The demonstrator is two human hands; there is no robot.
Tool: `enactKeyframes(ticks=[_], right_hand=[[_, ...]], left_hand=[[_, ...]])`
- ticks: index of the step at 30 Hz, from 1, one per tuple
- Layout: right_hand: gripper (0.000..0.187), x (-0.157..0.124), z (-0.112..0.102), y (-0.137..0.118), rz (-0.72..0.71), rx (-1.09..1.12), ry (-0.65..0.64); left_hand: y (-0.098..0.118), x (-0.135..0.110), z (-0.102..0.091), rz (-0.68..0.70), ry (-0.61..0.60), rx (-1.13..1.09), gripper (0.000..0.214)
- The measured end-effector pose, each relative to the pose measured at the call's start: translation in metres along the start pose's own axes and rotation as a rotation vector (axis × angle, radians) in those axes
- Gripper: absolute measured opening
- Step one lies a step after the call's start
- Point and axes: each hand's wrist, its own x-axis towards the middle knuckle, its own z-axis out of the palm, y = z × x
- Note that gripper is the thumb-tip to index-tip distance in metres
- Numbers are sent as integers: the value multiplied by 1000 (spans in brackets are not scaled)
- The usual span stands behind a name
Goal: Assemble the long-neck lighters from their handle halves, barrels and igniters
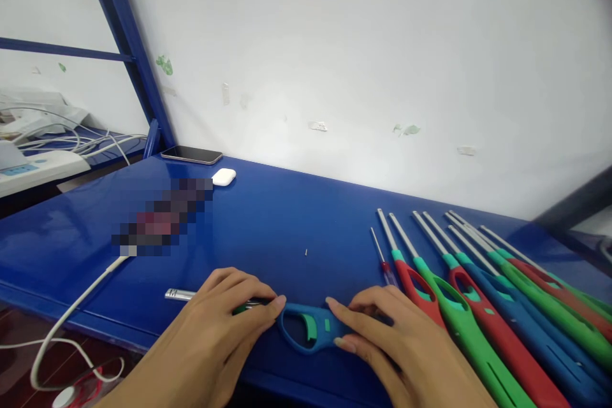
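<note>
A blue long-neck lighter [329, 329] with a green trigger lies across the front of the blue table, its metal tube pointing left. My left hand [239, 312] is closed around the neck end, fingers and thumb pressed together there and hiding part of the tube. My right hand [377, 331] grips the blue handle on the other side of the trigger opening, thumb below and fingers above. Behind the lighter lies a tiny screw [306, 252]. A thin screwdriver [386, 266] with a red and clear handle rests just past my right hand.
Several red, green and blue lighters [482, 309] lie side by side at the right. At the left are a pixelated object [162, 220] with a white cable [76, 306], a white earphone case [224, 177] and a phone [192, 154]. A white wall [358, 64] rises behind the table.
</note>
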Motion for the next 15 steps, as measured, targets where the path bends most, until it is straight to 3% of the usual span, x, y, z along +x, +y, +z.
enactKeyframes(ticks=[4,10,15], right_hand=[[27,-1,2,3,17,9,-7],[37,-8,5,7,54,-63,11],[19,-4,3,-2,65,-66,43]], left_hand=[[0,0,2,-17,-2,6,44],[-7,7,4,56,127,19,39],[-9,1,3,-6,138,67,38]])
